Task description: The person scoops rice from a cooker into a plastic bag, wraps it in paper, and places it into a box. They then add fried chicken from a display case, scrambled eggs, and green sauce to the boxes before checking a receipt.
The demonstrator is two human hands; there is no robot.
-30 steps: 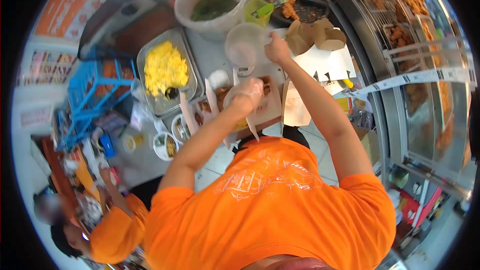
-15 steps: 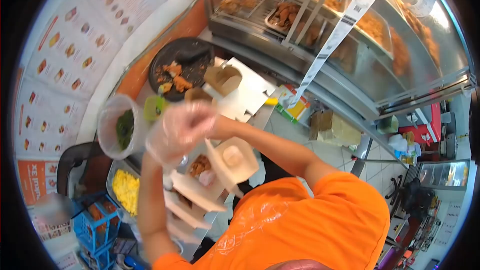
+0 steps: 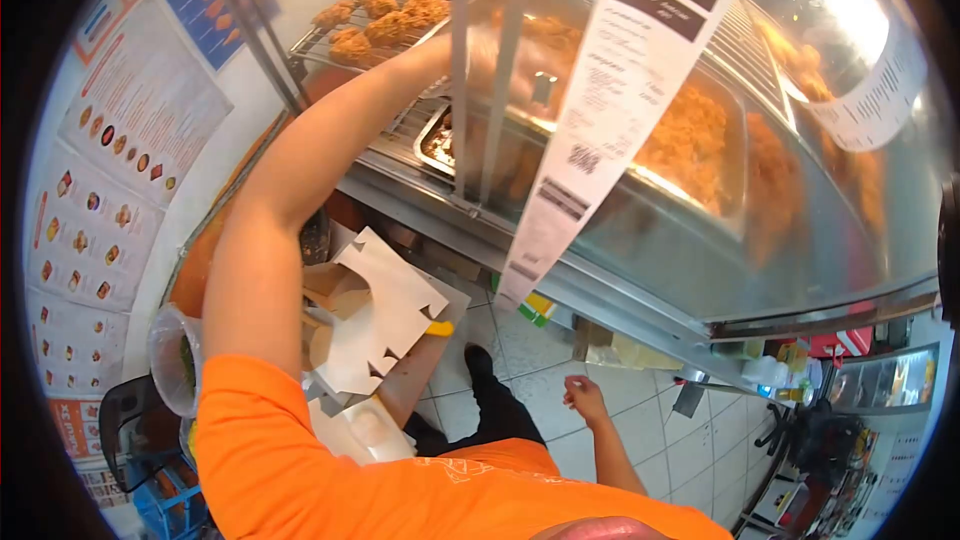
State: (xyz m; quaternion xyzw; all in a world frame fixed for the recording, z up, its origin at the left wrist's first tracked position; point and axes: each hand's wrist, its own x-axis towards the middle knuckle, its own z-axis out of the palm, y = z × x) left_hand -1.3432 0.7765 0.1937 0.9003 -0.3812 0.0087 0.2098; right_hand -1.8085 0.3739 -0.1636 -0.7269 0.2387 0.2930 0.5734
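Note:
My left hand [image 3: 508,70] reaches into the glass display case, blurred behind the pane and its metal bars, so its fingers cannot be made out. Golden fried chicken pieces [image 3: 400,5] lie on a wire rack left of it. Just below is the edge of a metal tray [image 3: 435,145] with dark bits in it. More fried food [image 3: 690,135] fills a tray to the right. Low over the tiled floor hangs my right hand [image 3: 585,397], fingers loosely bent and apart, with nothing visible in it.
Long printed receipts [image 3: 610,90] hang in front of the case. Below my left arm are white cardboard boxes [image 3: 380,305] and an open carton [image 3: 365,430] holding a round pale item. A clear plastic tub [image 3: 175,360] and blue basket [image 3: 165,500] stand at left.
Both hands were together over the counter, at least one in a clear plastic glove. Now my left has gone up into the display case and my right has dropped to my side. The view shifted toward the case.

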